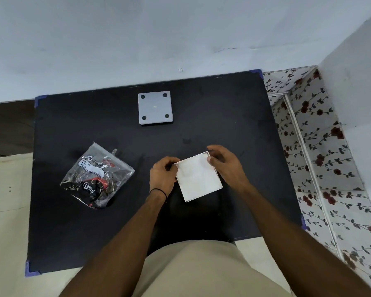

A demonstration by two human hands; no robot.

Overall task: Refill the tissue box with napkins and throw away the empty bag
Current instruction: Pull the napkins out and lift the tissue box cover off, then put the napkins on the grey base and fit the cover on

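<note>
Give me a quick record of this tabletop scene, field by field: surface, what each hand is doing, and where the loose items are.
surface: black table with purple corner guards
left hand: gripping the left edge of the white tissue box
right hand: gripping the box's far right corner
box contents: white inside; napkins or bare box, cannot tell
plastic bag: lying left of the hands, crumpled, untouched
square panel: white, four dark round pads, at the table's far edge, apart from the box
</note>
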